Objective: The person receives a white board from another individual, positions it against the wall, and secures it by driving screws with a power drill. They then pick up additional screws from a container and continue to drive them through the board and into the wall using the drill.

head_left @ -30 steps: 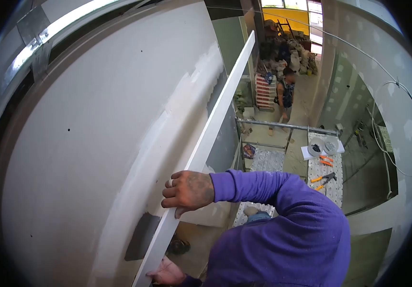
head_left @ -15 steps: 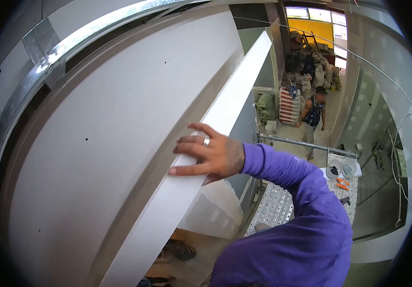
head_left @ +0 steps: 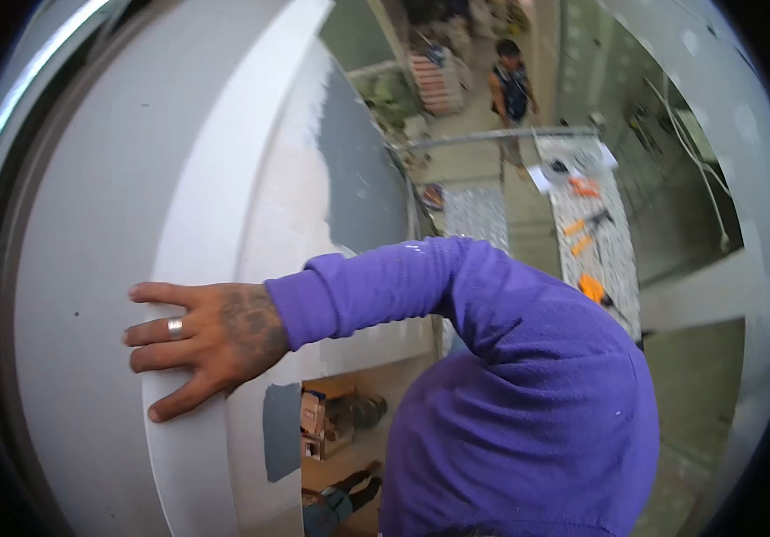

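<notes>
My right hand (head_left: 224,336) reaches left across a long white board strip (head_left: 190,474). Its fingers are spread over the strip's face, with a silver ring on one finger, and the thumb is hidden behind the edge. The strip runs from the top of the view down to the bottom, beside a broad pale panel (head_left: 80,224) on the left. A grey-painted patch (head_left: 358,170) shows on the surface right of the strip. My arm, in a purple sleeve (head_left: 376,291), crosses the middle. My left hand is out of view.
Perforated scaffold planks (head_left: 617,259) hold orange-handled tools (head_left: 584,187), bowls (head_left: 589,161) and an orange item (head_left: 591,287). A metal rail (head_left: 501,136) crosses behind them. One person (head_left: 512,89) stands beyond; another person's legs (head_left: 353,498) show below. A white cable (head_left: 702,143) hangs at right.
The view has turned, and my right hand with the strip now appears farther left and lower. The strip looks more upright. More of the planks and tools shows.
</notes>
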A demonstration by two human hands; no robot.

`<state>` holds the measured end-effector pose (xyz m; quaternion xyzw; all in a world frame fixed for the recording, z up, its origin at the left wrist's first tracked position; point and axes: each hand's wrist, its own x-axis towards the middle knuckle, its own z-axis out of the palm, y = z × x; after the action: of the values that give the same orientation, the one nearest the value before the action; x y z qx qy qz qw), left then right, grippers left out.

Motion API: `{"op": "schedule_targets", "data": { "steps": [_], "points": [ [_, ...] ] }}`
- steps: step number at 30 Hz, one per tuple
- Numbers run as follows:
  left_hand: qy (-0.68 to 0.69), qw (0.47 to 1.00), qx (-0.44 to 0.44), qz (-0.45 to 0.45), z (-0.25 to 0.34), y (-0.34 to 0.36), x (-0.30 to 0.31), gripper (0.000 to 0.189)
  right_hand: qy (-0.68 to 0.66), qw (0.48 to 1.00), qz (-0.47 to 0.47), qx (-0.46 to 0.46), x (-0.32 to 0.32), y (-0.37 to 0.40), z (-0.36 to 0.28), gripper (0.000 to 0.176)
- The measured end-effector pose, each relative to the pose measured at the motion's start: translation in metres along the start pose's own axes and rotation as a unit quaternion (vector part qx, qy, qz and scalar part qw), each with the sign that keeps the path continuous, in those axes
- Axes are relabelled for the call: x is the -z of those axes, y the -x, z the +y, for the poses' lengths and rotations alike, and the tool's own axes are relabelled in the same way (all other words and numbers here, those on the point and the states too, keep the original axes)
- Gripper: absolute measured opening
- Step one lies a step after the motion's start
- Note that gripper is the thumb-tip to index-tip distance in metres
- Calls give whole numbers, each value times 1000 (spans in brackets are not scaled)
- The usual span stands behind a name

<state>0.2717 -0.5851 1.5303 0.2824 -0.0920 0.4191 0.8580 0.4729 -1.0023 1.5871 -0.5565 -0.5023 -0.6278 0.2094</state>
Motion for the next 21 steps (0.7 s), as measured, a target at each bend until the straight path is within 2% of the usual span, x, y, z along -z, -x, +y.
{"op": "schedule_targets", "data": {
  "steps": [3,5,10,12,15,17,18,19,20,21],
  "points": [
    [-48,998,47,-10,-27,-1,10,69,46,997,-29,-53,-5,16,-27,61],
    [-89,993,72,-18,-39,1,16,66,76,987,-31,-140,-10,24,-46,64],
    [-158,983,81,-40,-39,-11,33,59,71,953,-28,-293,-11,31,-80,70],
    [-168,982,78,-40,-33,-17,42,56,103,945,-59,-304,-9,40,-89,69],
    [-199,979,33,-16,2,-23,65,52,103,932,-144,-317,-13,52,-90,68],
    [-310,950,-39,-14,54,-10,102,50,60,920,-184,-341,-14,70,-93,67],
    [-679,695,-199,-129,74,5,131,48,49,914,-186,-357,-8,79,-95,68],
    [-859,335,-362,-137,87,28,150,47,-158,803,-262,-511,-10,121,-95,70],
    [-889,209,-387,-127,86,56,163,46,-188,768,-289,-540,-3,152,-92,73],
    [-911,134,-377,-106,80,84,173,45,-191,757,-259,-569,3,181,-101,76]
  ]
}}
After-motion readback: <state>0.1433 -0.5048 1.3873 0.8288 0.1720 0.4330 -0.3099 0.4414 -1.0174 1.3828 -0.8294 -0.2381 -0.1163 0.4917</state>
